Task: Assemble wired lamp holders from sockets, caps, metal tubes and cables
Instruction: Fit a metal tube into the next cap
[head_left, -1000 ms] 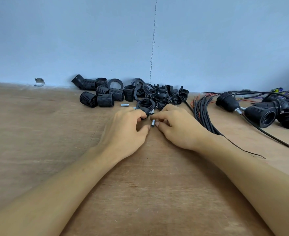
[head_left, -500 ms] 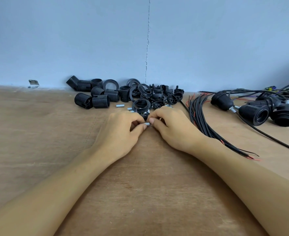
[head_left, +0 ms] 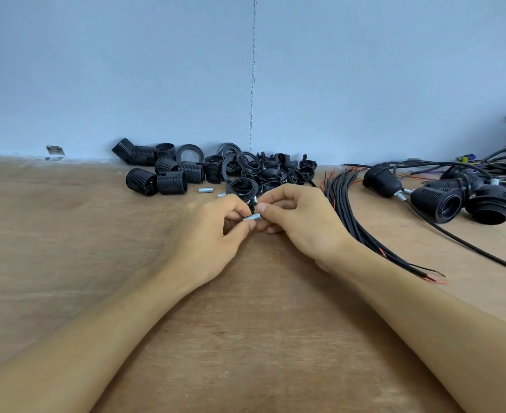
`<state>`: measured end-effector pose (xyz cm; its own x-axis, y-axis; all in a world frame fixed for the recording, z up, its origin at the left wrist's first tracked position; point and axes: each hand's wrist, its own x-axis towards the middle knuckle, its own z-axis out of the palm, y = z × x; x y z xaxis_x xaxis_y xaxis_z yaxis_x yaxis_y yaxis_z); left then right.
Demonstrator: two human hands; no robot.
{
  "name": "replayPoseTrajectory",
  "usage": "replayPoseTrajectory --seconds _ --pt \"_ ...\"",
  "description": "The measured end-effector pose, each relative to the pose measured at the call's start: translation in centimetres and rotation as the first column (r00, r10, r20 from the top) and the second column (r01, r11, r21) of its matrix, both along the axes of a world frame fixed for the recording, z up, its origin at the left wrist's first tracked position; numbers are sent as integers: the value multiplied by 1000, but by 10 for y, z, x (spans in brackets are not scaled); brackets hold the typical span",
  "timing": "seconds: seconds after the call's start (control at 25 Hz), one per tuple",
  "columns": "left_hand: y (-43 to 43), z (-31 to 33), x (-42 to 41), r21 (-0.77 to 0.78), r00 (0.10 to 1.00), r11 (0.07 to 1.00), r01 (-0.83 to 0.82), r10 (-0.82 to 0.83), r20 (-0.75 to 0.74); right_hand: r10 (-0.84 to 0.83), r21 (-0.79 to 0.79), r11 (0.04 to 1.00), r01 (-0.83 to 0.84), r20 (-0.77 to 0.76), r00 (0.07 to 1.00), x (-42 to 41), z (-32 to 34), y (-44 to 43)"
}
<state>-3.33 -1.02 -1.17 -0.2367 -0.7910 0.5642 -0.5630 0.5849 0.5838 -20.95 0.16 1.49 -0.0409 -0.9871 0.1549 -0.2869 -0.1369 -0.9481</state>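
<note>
Over table (head_left: 67, 263), left hand (head_left: 204, 236) and right hand (head_left: 304, 222), both curled, pinch metal tube (head_left: 251, 217).

wooden table (head_left: 52, 263) | sockets (head_left: 171, 182); caps (head_left: 295, 176); loose tube (head_left: 206, 190); cables (head_left: 350, 216); assembled holders (head_left: 438, 201)

Soft, even, rather dim daylight; faint shadows under the forearms; wide-angle bending at edges; slight overall softness.

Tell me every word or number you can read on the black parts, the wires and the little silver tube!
No text can be read anywhere.
The sockets, caps, cables and finished lamp holders show no labels.
The metal tube pinched by the left hand and right hand looks plain.
The small metal plate is too small to tell.
</note>
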Motion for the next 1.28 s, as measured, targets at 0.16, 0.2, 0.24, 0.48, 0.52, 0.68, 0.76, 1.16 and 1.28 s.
replayPoseTrajectory --seconds 0.16,0.2,0.24,0.48,0.52,0.68,0.76,1.16,1.28 --pt "0 1 0 9 999 999 -40 40 -20 28 75 996 -44 204 978 4 0 1" --pt "-1 1 1 19 998 998 -54 54 -27 46 82 995 -64 205 978 4 0 2" --pt "-1 1 1 26 998 998 -61 62 -27 65 87 993 -84 202 977 3 0 2" --pt "2 4 1 58 998 997 -57 59 -19 141 87 983 -161 203 969 -3 3 2" --pt "2 5 1 64 998 997 -53 54 -20 151 83 982 -170 194 969 -3 2 2" --pt "3 5 1 71 999 997 -21 24 -33 194 67 976 -208 170 966 -7 0 3" --pt "4 6 1 64 999 998 -16 18 -31 204 58 975 -216 170 964 -8 0 4" --pt "5 6 1 73 999 997 -31 32 -21 217 0 976 -218 54 975 -6 -2 3" --pt "5 6 1 71 999 997 -29 31 -19 211 -17 977 -211 -30 977 -7 -3 2"
